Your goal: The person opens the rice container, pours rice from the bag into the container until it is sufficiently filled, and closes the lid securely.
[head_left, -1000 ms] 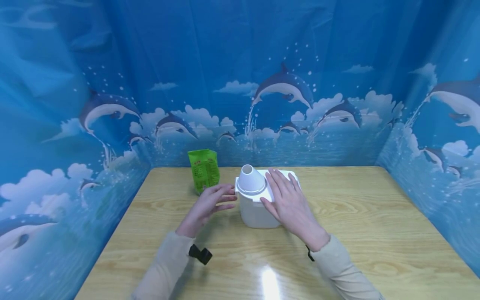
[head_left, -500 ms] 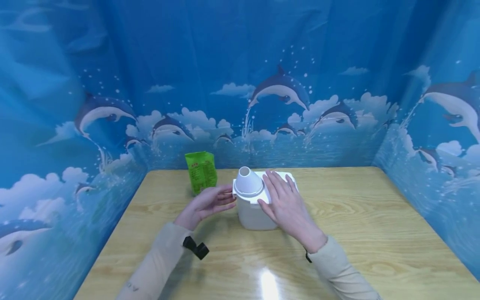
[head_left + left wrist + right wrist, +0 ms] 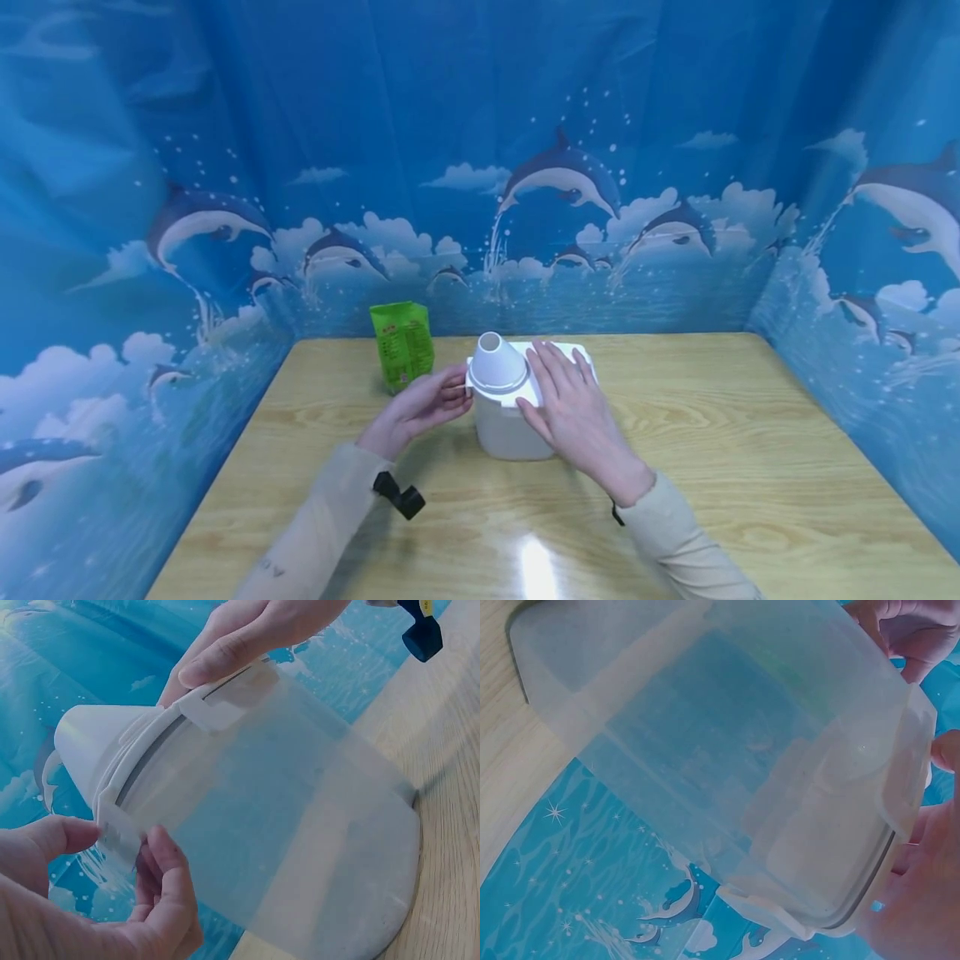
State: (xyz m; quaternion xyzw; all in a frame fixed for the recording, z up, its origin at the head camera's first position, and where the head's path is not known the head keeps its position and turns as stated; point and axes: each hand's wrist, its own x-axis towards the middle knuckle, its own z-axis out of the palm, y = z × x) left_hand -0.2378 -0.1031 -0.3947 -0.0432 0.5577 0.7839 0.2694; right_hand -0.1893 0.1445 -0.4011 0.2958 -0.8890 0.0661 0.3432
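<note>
A translucent storage container (image 3: 513, 435) stands upright on the table, topped by a white lid (image 3: 532, 393). A white cone-shaped cup (image 3: 498, 368) sits on the lid's left part, its narrow end up. My left hand (image 3: 426, 405) is at the lid's left side. In the left wrist view its thumb and curled fingers pinch a side latch (image 3: 120, 838), which hangs out from the rim. My right hand (image 3: 579, 410) rests flat on the lid's right part, fingers extended. The front latch (image 3: 214, 712) lies below that hand's thumb. Another latch (image 3: 765, 911) juts outward in the right wrist view.
A green printed bag (image 3: 406, 346) stands behind my left hand, near the table's back edge. The wooden table (image 3: 720, 450) meets a blue dolphin-print curtain (image 3: 420, 100) at the back and on both sides.
My left hand has moved in from just left of the container to the side latch. The right hand stays on the lid. The whole view has shifted slightly.
</note>
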